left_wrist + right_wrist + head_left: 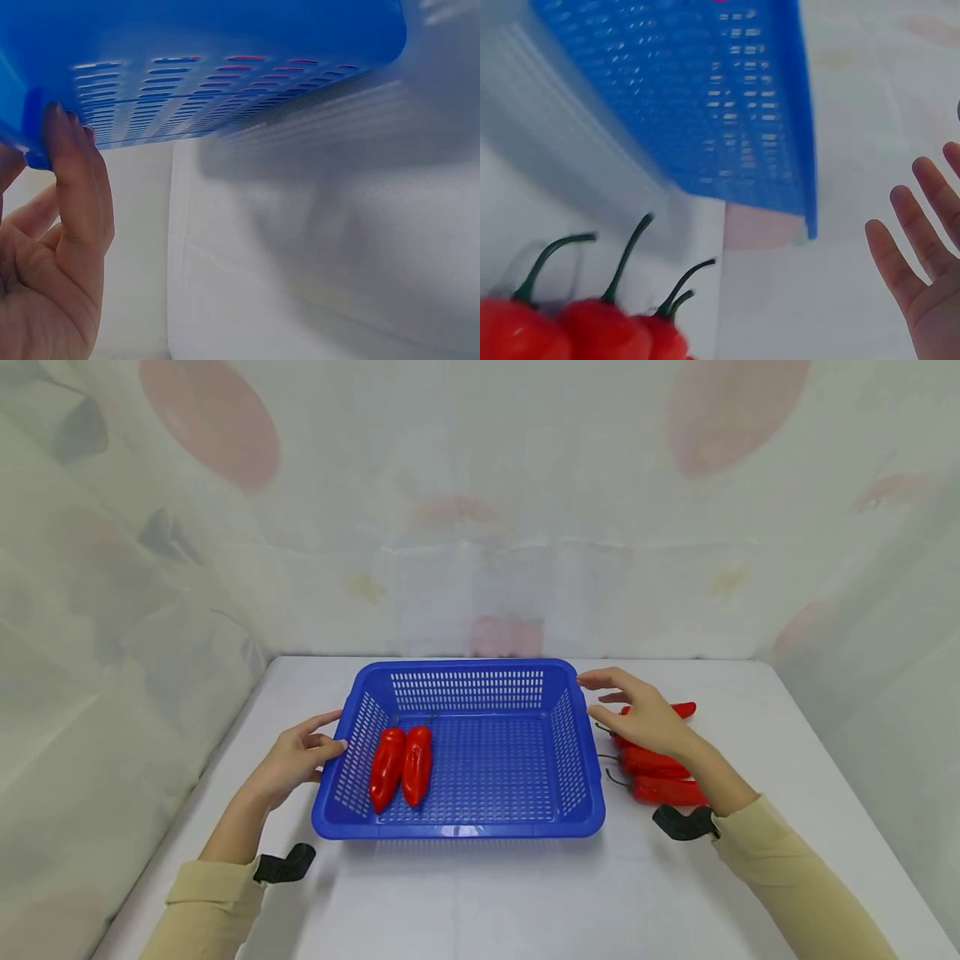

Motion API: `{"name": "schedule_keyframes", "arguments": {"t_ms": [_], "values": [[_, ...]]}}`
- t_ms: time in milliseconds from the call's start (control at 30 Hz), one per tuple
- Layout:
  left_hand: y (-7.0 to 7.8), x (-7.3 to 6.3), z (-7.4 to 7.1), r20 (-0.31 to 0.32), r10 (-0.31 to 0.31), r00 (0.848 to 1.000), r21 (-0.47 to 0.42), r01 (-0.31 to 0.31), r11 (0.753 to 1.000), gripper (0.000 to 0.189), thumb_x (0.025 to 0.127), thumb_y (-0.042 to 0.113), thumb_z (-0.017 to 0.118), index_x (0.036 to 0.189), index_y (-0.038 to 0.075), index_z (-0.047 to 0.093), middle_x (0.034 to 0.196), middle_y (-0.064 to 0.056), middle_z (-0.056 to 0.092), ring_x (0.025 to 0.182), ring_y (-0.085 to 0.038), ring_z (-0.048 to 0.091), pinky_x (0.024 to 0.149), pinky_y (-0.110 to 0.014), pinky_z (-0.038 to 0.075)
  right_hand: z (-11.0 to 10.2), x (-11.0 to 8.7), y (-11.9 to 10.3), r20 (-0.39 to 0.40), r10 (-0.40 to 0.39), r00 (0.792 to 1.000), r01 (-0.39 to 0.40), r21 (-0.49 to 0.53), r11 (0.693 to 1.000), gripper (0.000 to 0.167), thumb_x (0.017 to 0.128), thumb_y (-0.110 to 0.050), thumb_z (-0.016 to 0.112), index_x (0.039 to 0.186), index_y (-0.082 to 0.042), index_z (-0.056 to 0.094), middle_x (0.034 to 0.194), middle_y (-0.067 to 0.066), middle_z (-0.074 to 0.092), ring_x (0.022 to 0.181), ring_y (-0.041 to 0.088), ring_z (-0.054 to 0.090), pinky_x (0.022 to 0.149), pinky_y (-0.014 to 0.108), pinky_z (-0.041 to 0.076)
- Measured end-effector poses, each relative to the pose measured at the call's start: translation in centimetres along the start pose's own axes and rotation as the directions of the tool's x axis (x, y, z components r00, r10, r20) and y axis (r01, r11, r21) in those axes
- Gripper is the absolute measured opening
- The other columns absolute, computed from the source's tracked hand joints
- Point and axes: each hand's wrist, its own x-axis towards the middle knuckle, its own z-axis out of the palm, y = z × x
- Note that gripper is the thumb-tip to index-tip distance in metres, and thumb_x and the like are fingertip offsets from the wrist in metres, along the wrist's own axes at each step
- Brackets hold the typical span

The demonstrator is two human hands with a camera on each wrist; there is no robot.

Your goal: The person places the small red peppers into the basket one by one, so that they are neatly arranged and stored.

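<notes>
A blue plastic basket [491, 777] with slotted walls is in the middle of the head view. Two red peppers [386, 768] lie side by side in its left part. My left hand [291, 760] pinches the basket's left rim, thumb above and fingers against the outer wall, as the left wrist view shows. Beside the right rim is my right hand [637, 708], its fingers extended. In the right wrist view the fingers [911, 225] stand apart from the basket wall. Several red peppers [667, 791] with green stems lie on the table under and beside the right forearm, partly hidden by it.
The white table [465, 902] extends around the basket. A patterned pale curtain [450, 585] hangs behind it, and similar sheeting covers both sides. Each wrist wears a black camera mount [285, 864].
</notes>
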Motion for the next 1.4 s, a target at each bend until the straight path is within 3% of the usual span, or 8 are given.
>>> {"name": "schedule_keyframes", "arguments": {"t_ms": [333, 500, 567, 733, 800, 1167, 1400], "values": [[0.0, 0.0, 0.2, 0.004, 0.007, 1.0, -0.009, -0.006, 1.0, 0.065, 0.09, 0.023, 0.059, 0.146, 0.014, 0.026, 0.094, -0.02, 0.058, 0.076, -0.024, 0.065, 0.066, -0.038, 0.057, -0.7, -3.4, 2.7, -0.039, 0.043, 0.998, -0.045, -0.06, 0.997, 0.045, 0.089, -0.019, 0.061, 0.131, -0.017, 0.048, 0.128, 0.004, 0.054, 0.113, 0.021, 0.053, 0.09, 0.045, 0.048], [0.0, -0.1, 0.1, 0.004, 0.003, 1.0, -0.009, -0.003, 1.0, 0.065, 0.09, 0.023, 0.058, 0.146, 0.015, 0.026, 0.094, -0.02, 0.058, 0.076, -0.023, 0.065, 0.067, -0.038, 0.057, -1.0, -4.7, 3.8, -0.033, 0.07, 0.997, -0.072, -0.081, 0.994, 0.044, 0.09, -0.019, 0.06, 0.132, -0.017, 0.047, 0.128, 0.003, 0.054, 0.113, 0.024, 0.053, 0.089, 0.028, 0.049], [0.0, -0.1, 0.1, 0.004, 0.002, 1.0, -0.011, -0.002, 1.0, 0.065, 0.09, 0.023, 0.059, 0.146, 0.015, 0.026, 0.095, -0.02, 0.058, 0.076, -0.023, 0.065, 0.067, -0.038, 0.057, -0.9, -5.1, 4.1, -0.025, 0.079, 0.997, -0.081, -0.069, 0.994, 0.044, 0.09, -0.019, 0.059, 0.132, -0.016, 0.047, 0.128, 0.005, 0.054, 0.112, 0.026, 0.053, 0.088, 0.029, 0.05], [0.0, -0.1, 0.1, 0.006, 0.003, 1.0, -0.01, -0.003, 1.0, 0.065, 0.09, 0.024, 0.059, 0.146, 0.016, 0.026, 0.095, -0.02, 0.058, 0.076, -0.023, 0.065, 0.067, -0.038, 0.057, -0.6, -6.0, 5.2, -0.014, 0.11, 0.994, -0.11, -0.055, 0.992, 0.046, 0.089, -0.019, 0.061, 0.132, -0.014, 0.046, 0.13, 0.011, 0.051, 0.111, 0.034, 0.054, 0.085, 0.049, 0.05], [0.0, -0.1, 0.1, 0.005, 0.003, 1.0, -0.009, -0.003, 1.0, 0.065, 0.09, 0.024, 0.059, 0.146, 0.016, 0.026, 0.094, -0.02, 0.058, 0.075, -0.023, 0.065, 0.066, -0.038, 0.057, -0.4, -6.4, 5.7, -0.014, 0.126, 0.992, -0.126, -0.069, 0.99, 0.046, 0.088, -0.019, 0.061, 0.132, -0.014, 0.046, 0.131, 0.011, 0.05, 0.113, 0.034, 0.052, 0.086, 0.051, 0.049], [0.0, 0.0, 0.1, 0.006, 0.003, 1.0, -0.017, -0.003, 1.0, 0.065, 0.09, 0.024, 0.059, 0.146, 0.016, 0.026, 0.094, -0.02, 0.058, 0.076, -0.023, 0.065, 0.067, -0.038, 0.057, -0.1, -8.9, 7.8, -0.078, 0.117, 0.99, -0.129, -0.187, 0.974, 0.043, 0.085, -0.015, 0.064, 0.125, -0.007, 0.051, 0.123, 0.013, 0.056, 0.109, 0.03, 0.054, 0.082, 0.048, 0.051], [0.0, 0.0, 0.1, 0.004, 0.002, 1.0, -0.009, -0.002, 1.0, 0.065, 0.09, 0.024, 0.059, 0.146, 0.016, 0.026, 0.096, -0.021, 0.058, 0.076, -0.024, 0.065, 0.067, -0.038, 0.057, -0.4, -10.2, 8.5, -0.092, 0.109, 0.99, -0.126, -0.21, 0.97, 0.042, 0.084, -0.012, 0.066, 0.123, -0.007, 0.053, 0.123, 0.014, 0.055, 0.106, 0.031, 0.055, 0.078, 0.038, 0.055]]}}
